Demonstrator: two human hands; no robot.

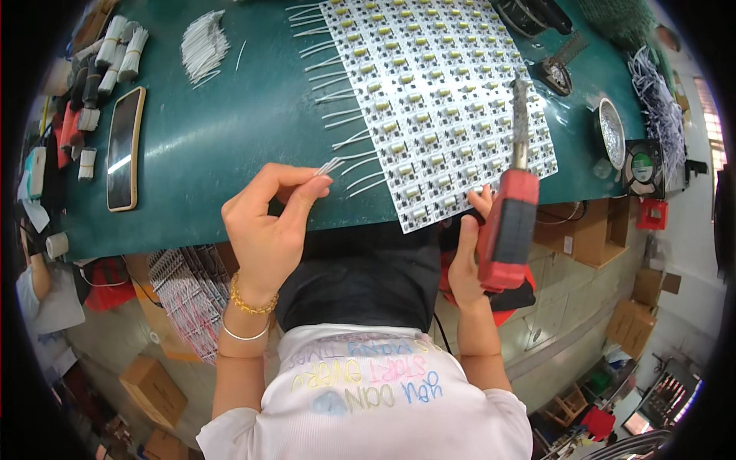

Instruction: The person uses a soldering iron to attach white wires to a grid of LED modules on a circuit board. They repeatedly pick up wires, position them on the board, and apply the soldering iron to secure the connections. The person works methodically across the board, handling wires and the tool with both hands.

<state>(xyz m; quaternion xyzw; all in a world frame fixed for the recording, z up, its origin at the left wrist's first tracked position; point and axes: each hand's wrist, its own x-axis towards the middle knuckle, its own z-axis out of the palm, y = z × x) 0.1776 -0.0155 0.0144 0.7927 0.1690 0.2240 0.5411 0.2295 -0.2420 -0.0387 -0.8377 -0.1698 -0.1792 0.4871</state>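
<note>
A white panel of small circuit boards (441, 96), each bearing a yellowish part, lies on the green table (253, 115). Thin white wires (335, 94) stick out along its left edge. Thumb and fingers of my left hand (264, 230) pinch a few short white wires (330, 166) just beside the panel's near-left corner. My right hand (464, 264) grips a red and black soldering gun (510, 222) over the panel's near edge, its tip pointing away from me. The gun hides part of that hand.
Loose white wires (204, 47) lie in a pile at the far left. A phone (125, 149) and tied wire bundles (133, 54) are left of them. On the right stand a metal dish (611, 132), a small round holder (556, 77) and a square fan (642, 169).
</note>
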